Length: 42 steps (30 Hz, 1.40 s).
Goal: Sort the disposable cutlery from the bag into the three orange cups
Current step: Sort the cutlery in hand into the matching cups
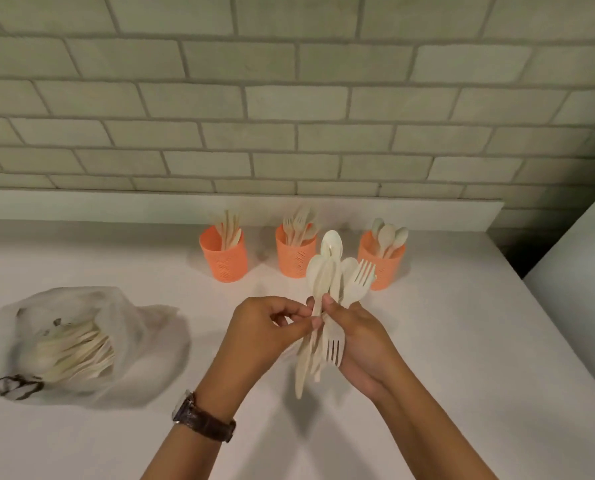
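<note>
A pale countertop (462, 375) stretches out under me, smooth and bare toward the near right. At its far edge runs a low white ledge (116, 202), and above that a wall of grey-green bricks (289, 98). On my left wrist sits a dark-strapped wristwatch (204, 418).

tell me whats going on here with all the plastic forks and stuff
A person is sorting disposable cutlery. The right hand holds a mixed bundle of spoons and forks, and the left hand pinches one piece out of it. At the back of the counter stand three orange cups: the left cup holds knives, the middle cup forks, the right cup spoons. The bag on the left still holds plenty.
</note>
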### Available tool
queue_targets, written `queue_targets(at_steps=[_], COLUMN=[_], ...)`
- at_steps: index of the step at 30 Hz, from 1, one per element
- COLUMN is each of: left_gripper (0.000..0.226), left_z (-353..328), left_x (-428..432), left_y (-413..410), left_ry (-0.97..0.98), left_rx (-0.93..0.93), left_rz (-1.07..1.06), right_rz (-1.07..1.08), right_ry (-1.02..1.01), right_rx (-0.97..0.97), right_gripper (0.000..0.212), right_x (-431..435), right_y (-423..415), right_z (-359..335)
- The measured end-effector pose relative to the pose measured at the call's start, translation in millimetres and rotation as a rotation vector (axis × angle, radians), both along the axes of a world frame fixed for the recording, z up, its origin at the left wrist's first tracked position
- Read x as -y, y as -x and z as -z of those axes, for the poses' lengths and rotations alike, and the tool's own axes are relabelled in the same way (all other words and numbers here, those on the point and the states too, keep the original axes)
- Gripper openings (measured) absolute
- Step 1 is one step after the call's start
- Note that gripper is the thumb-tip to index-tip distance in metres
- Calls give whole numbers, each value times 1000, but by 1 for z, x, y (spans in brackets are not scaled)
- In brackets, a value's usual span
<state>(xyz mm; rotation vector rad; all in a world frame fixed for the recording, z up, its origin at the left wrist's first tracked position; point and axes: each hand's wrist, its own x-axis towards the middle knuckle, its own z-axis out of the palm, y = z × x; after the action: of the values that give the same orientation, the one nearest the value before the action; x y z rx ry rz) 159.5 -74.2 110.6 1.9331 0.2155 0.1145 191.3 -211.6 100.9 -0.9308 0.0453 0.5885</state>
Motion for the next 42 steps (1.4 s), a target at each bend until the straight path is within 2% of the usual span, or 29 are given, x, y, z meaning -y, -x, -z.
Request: queue_targets(at_steps=[3,8,14,22,26,28,31,37,42], left_gripper=[6,9,15,11,8,11,11,16,11], left_z=[-5,-10,-15,-11,-11,-14,-19,-13,-6], left_x=[16,32,29,15,1,-11,-29,-66,-89], left_y=[1,-2,-7,-15,-15,-15,-15,-19,-39], left_ry=[63,25,95,131,123,172,348,538,486], left_rx=[-21,-51,-119,-166,-139,-154,-180,-118,73], left_rz=[3,25,151,102,21,-3,-27,-123,-283], right_rz=[-26,-30,1,21,37,53,60,33,-21], right_ry=[16,32,69,50,102,134,136,139,182], right_rx=[-2,38,98,121,117,98,77,64,107], right_gripper=[23,31,36,36,25,20,22,22,24], right_x=[19,31,32,18,11,9,5,1,-1], right_y=[-4,-10,-15,-16,-18,-19,-20,-24,-28], right_z=[0,2,5,6,11,14,20,28,33])
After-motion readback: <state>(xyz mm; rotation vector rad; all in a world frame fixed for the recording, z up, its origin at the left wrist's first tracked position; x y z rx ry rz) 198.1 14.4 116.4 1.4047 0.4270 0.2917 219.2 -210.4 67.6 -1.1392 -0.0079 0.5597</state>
